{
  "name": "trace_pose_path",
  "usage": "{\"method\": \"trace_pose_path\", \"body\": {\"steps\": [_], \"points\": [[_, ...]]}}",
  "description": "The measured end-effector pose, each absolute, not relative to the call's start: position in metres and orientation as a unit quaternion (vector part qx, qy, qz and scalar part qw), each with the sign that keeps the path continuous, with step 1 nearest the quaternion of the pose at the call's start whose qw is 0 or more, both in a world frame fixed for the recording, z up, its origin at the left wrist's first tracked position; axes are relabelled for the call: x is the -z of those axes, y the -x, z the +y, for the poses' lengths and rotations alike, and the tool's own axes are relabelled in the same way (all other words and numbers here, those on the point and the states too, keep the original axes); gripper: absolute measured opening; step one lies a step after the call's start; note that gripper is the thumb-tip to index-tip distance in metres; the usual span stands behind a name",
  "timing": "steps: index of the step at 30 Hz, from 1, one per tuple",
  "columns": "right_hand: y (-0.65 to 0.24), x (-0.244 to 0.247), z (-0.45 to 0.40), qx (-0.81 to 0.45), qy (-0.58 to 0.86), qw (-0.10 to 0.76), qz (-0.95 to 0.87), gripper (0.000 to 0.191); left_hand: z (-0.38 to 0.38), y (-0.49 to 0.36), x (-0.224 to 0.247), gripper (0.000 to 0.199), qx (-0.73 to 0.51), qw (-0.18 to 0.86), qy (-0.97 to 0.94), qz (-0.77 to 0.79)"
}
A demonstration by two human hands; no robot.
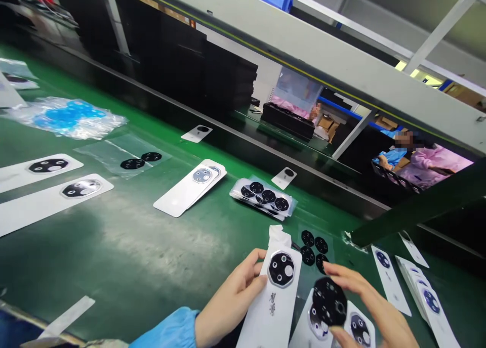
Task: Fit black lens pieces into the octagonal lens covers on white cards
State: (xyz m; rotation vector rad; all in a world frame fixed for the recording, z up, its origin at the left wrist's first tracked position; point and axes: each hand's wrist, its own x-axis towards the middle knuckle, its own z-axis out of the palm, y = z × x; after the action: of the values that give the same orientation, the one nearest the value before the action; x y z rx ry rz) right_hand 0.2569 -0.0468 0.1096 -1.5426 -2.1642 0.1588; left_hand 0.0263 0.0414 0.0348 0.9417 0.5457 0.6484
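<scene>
My left hand (237, 300), in a light blue sleeve, grips a long white card (266, 312) with a black camera-shaped disc and dark characters printed on it. White tape (280, 235) sticks up at the card's top end. Between the thumb and fingers of my right hand (374, 305) is a loose black disc (329, 301) with small round holes. Below that disc, more white cards (301, 330) with similar discs lie close together. Just behind my hands, several black discs (308, 237) rest on a clear film.
Stacked disc sheets (261, 196) and white cards (182, 191) lie on the green table (140, 257). Further cards are at left and right. Clear plastic with blue pieces (68, 116) is at back left. A dark green post (417, 206) slants at right; people work beyond.
</scene>
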Motion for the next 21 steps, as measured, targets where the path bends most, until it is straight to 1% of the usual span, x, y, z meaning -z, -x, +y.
{"method": "trace_pose_path", "body": {"steps": [4, 10, 21], "points": [[-0.244, -0.105, -0.020, -0.045, 0.525, 0.227, -0.819, 0.040, 0.035, -0.034, -0.034, 0.038, -0.304, 0.791, -0.459, 0.267], [-0.240, -0.088, -0.007, -0.061, 0.504, 0.250, -0.825, 0.037, 0.033, -0.044, -0.034, 0.047, -0.305, 0.791, -0.453, 0.275], [-0.241, -0.073, 0.003, -0.104, 0.494, 0.263, -0.822, 0.037, 0.034, -0.051, -0.031, 0.052, -0.305, 0.798, -0.438, 0.280]]}}
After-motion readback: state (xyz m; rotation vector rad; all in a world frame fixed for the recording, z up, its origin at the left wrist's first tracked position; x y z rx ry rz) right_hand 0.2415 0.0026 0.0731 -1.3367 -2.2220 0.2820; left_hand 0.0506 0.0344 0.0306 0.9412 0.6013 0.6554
